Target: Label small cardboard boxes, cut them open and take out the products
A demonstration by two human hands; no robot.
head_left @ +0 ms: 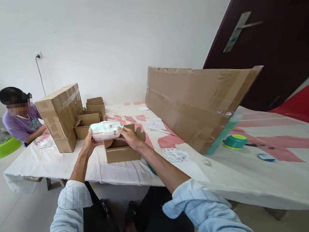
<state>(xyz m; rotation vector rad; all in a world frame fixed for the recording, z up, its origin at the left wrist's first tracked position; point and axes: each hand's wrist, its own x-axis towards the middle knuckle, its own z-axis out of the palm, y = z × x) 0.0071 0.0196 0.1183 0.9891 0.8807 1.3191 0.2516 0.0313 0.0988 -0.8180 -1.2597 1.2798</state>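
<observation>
A white and mint soft pack with red print, looking like a wet wipes pack [106, 131], is held level between my two hands. My left hand [89, 144] grips its left end, and my right hand [129, 136] grips its right end. Just beneath and behind the pack, an open cardboard box [123, 154] rests on the table's near edge, its flaps raised. The pack and my right hand hide part of the box's opening, so I cannot see what lies inside.
Taped cartons [62, 119] are stacked at the left, beside more open boxes [87, 124]. A large cardboard sheet [194, 104] leans on the right. Marked papers [177, 155], a green tape roll [234, 141] and a blue roll [266, 157] lie on the cloth. A person [22, 121] sits far left.
</observation>
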